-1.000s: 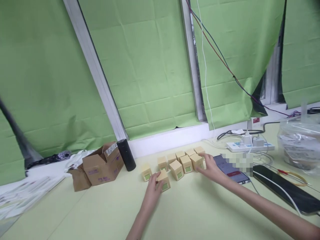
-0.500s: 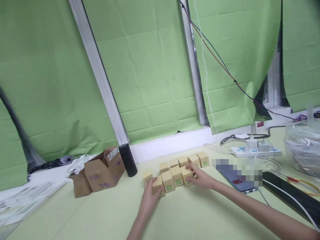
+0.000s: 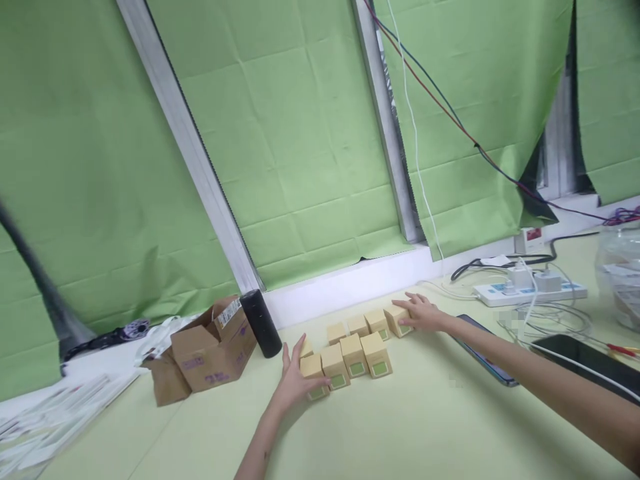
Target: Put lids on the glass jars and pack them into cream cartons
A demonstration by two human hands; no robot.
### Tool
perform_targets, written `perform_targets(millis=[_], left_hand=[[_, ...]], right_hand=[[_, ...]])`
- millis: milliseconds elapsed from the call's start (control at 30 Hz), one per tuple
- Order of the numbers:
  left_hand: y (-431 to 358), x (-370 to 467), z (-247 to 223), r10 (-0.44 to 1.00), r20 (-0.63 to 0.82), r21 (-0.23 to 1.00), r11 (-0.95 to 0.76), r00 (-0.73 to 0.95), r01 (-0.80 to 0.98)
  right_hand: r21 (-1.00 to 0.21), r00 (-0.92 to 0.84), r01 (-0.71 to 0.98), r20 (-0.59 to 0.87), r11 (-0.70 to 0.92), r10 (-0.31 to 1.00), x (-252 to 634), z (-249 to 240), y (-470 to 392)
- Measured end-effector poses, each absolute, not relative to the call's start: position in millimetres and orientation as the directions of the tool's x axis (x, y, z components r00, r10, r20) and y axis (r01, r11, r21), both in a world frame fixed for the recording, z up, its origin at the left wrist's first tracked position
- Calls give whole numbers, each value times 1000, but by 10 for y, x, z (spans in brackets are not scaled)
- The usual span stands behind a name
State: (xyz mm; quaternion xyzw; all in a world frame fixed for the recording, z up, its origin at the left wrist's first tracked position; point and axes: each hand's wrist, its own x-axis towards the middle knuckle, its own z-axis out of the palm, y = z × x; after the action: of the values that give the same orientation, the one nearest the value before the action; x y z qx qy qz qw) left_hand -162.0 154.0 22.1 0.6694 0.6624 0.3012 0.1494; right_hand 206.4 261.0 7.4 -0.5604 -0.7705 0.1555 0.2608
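Observation:
Small pale yellow-tan boxes with green labels stand in two rows on the table. My left hand is at the left end of the front row, fingers spread, thumb across the front of the end box. Further along that row is its right-end box. My right hand is at the right end of the back row, with thumb and fingers about a small box that stands on the table. Part of that box is covered by the hand. Another box shows partly behind my left fingers.
To the left stand an open cardboard box and a black cylinder. On the right lie a phone, a dark flat device, a power strip and loose white cables. A clear plastic container sits at the far right.
My right hand has left the right end of the front row and moved back and right to the back row. My left fingers have spread apart. The view has shifted slightly.

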Motion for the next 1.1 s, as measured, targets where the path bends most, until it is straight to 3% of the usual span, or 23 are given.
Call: perform_targets(millis=[267,500,633,733,833,1000,1100], left_hand=[[1809,-1551,177,981,180,670,-175,70,721],[1804,-1600,86,975,205,779,-106,-91,618],[1757,-1570,31,971,177,793,-46,-158,608],[1731,-1524,97,974,193,729,-61,-119,682],[1716,-1464,279,981,187,612,-80,-45,786],[1756,-1214,505,988,33,145,-152,148,978],[1827,-1102,480,990,-13,120,-139,142,983]], right_hand=[[-459,-385,772,213,440,898,1821,66,2554],[-486,-426,751,159,446,891,2030,231,2254],[-499,-488,681,236,536,840,1848,122,1937],[-492,-480,669,286,557,829,1700,24,1801],[-398,-513,705,285,587,810,1607,45,1849],[-188,-654,702,211,687,727,1442,216,2148],[-161,-736,629,189,760,650,1386,228,2274]])
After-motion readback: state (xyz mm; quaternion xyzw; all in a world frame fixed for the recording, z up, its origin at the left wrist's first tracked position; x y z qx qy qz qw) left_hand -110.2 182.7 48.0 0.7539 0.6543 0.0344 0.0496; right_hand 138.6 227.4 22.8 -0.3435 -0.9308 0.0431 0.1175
